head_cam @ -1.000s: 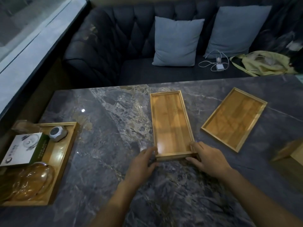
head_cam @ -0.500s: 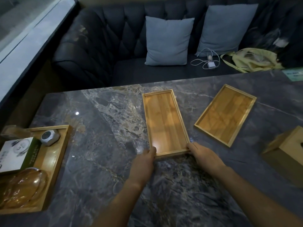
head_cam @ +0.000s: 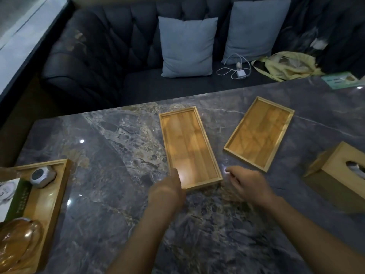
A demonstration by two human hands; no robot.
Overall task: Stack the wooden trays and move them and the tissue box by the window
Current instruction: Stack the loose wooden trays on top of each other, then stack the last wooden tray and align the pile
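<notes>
Two empty wooden trays lie flat on the marble table [head_cam: 102, 194]. The middle tray [head_cam: 187, 147] runs lengthwise away from me. My left hand [head_cam: 167, 189], blurred, is closed over its near left corner. My right hand [head_cam: 248, 184] hovers just right of the tray's near right corner, fingers spread, touching nothing. The second tray [head_cam: 258, 133] lies angled to the right, apart from both hands. A wooden tissue box [head_cam: 335, 175] stands at the right edge of the table. The window [head_cam: 23, 22] is at the far left.
A third wooden tray [head_cam: 61, 175] at the near left holds a grey round device [head_cam: 42, 177], a green-and-white box [head_cam: 13, 196] and a glass piece [head_cam: 17, 244]. Behind the table is a dark sofa [head_cam: 94, 62] with two grey cushions, a charger cable and a yellow bag.
My right hand has let go of the middle tray's near end and moved off to the right. My left hand stays at the near left corner. The view has shifted right, showing the tissue box.
</notes>
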